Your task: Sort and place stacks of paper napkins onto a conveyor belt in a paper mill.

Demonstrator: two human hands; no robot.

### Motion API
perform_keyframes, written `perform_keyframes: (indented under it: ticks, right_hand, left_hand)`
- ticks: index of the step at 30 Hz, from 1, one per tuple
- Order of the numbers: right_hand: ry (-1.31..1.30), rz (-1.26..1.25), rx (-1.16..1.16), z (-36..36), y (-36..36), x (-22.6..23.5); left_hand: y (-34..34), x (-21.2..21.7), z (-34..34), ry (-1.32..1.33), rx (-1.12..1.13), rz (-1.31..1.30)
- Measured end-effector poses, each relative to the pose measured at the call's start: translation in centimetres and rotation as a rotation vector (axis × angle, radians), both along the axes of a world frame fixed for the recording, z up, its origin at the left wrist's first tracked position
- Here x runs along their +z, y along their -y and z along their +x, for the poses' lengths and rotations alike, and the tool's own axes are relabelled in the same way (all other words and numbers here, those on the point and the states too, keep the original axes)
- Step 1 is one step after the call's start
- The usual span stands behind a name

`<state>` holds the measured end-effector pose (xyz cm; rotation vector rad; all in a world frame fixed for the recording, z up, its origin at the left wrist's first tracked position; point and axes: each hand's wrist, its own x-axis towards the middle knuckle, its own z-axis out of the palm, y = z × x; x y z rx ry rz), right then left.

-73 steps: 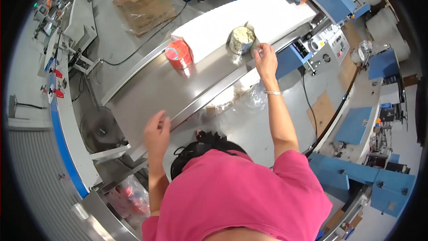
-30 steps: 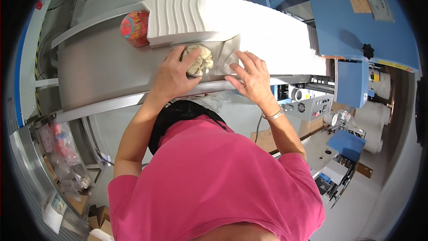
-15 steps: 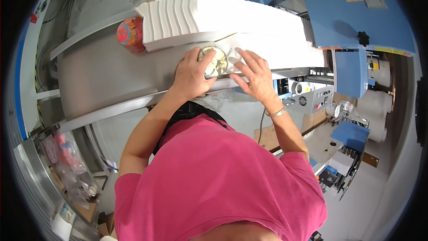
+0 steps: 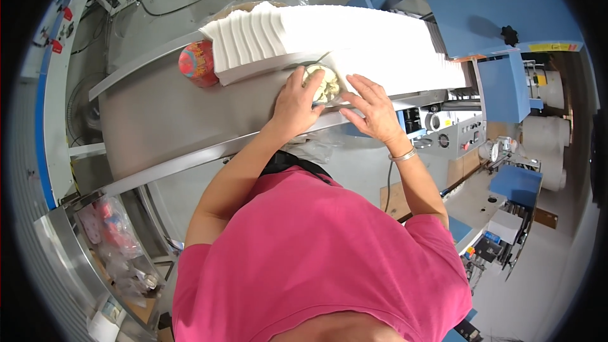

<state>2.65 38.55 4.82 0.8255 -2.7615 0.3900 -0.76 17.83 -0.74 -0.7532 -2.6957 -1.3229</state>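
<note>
Between left hand (image 4: 294, 102) and right hand (image 4: 375, 109) sits a round tin (image 4: 324, 83).

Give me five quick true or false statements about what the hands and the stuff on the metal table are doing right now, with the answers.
1. The left hand touches the round cream-coloured object. True.
2. The right hand holds the red patterned container. False: that container stands apart, at the left end of the white stack, and no hand touches it.
3. The round object sits against the front edge of the white stack. True.
4. The right wrist wears a thin bracelet. True.
5. Both hands rest on the blue machine. False: they are over the grey metal table, beside the round object.
</note>
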Motion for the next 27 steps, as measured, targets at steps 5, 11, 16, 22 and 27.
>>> perform_keyframes:
  ticks: [5,11,16,22,27]
  right_hand:
    - [0.007,-0.002,-0.051,0.0,0.9,0.8]
    - [-0.028,-0.125,-0.111,-0.4,4.3,1.4]
    - [-0.109,-0.368,0.018,-3.7,13.0,0.8]
    - [-0.152,-0.333,0.165,-10.3,23.8,-1.4]
    - [-0.221,-0.116,-0.015,-11.1,23.5,-3.8]
  left_hand:
    - [1.3,-0.7,0.1,0.017,-0.047,0.094]
    - [8.2,0.5,-0.1,-0.259,0.23,0.142]
    - [15.0,0.8,-4.8,-0.381,0.543,-0.114]
    - [19.2,-2.4,-9.6,-0.102,0.315,-0.265]
    - [20.4,-1.2,-7.7,-0.072,0.138,-0.139]
